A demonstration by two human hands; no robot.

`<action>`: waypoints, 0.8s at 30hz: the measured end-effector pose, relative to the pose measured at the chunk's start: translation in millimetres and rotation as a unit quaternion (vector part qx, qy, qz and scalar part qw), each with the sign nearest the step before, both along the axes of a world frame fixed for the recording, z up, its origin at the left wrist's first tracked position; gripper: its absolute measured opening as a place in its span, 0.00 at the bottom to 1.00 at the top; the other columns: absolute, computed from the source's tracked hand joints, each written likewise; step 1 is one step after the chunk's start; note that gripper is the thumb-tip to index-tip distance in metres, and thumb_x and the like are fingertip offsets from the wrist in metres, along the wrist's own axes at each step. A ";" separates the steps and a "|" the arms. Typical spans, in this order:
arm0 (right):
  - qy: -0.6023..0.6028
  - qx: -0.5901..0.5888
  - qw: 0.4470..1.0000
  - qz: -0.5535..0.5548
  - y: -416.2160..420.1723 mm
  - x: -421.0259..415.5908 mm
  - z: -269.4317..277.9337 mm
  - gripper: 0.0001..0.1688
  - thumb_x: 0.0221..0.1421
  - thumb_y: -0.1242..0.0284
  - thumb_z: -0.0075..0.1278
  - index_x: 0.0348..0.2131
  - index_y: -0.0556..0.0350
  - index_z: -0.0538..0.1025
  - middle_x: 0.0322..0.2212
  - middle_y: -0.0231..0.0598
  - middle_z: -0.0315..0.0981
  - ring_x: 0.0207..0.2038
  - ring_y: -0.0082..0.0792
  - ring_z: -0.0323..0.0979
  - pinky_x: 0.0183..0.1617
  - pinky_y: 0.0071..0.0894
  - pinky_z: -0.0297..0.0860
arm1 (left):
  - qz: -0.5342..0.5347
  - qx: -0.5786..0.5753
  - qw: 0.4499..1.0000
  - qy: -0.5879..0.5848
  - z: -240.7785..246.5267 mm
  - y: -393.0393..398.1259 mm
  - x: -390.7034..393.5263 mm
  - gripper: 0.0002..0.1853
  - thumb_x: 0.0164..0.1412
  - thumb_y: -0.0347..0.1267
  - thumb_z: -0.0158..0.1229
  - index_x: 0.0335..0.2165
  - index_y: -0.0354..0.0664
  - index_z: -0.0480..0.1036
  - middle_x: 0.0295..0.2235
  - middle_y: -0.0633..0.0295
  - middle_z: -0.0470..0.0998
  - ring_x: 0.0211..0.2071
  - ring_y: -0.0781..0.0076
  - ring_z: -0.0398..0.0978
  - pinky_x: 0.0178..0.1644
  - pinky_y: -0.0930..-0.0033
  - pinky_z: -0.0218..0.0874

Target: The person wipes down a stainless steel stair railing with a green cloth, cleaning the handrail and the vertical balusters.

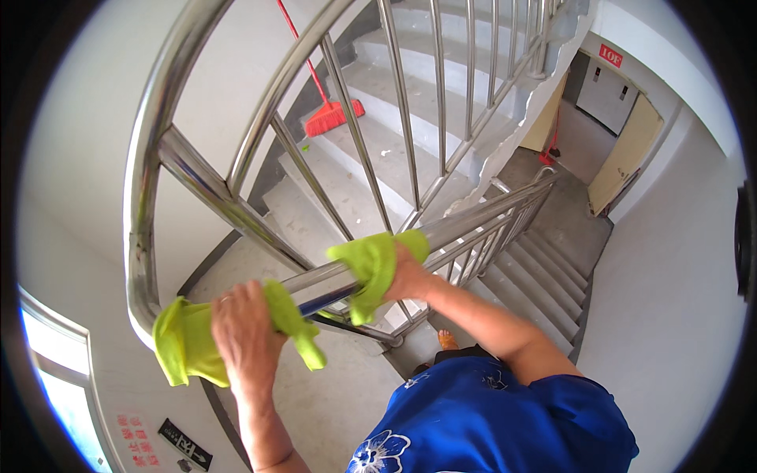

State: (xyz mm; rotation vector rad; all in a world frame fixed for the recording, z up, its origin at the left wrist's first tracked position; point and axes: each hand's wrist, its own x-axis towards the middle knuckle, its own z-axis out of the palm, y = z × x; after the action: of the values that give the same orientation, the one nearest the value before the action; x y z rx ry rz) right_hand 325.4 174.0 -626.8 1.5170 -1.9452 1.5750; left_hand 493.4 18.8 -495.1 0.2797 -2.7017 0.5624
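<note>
My left hand [245, 331] grips a yellow-green cloth [192, 343] draped over the stainless steel handrail [316, 278], close to where the rail bends upward. Further along the same rail, my right hand [408, 273] holds a second yellow-green cloth [372, 266] wrapped over the tube. Both cloths touch the metal, and their loose ends hang down on the near side. The right cloth looks slightly blurred. Bare rail shows between the two hands. Parts of the fingers are hidden behind the rail and cloths.
A red broom [334, 118] stands on the upward stairs [378, 142] behind steel balusters [402, 106]. Downward steps [526, 278] lead to a landing with an open door [626, 155] and another red broom [547, 158]. A window [59, 366] is at lower left.
</note>
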 end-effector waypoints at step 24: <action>0.040 0.022 0.981 -0.188 -9.7 38.2 -51.7 0.42 0.41 0.55 0.58 0.52 0.54 0.63 0.50 0.48 0.59 0.57 0.55 0.50 0.63 0.59 0.36 | -0.035 0.043 0.998 0.000 -22.6 19.7 -33.0 0.25 0.27 0.39 0.70 0.24 0.43 0.65 0.20 0.59 0.69 0.24 0.60 0.69 0.33 0.63 0.58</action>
State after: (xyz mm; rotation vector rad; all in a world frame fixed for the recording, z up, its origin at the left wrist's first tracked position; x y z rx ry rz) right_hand 363.6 164.3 -678.5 1.1206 -2.0811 1.2979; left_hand 460.4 38.5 -517.7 0.2065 -2.7268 0.4273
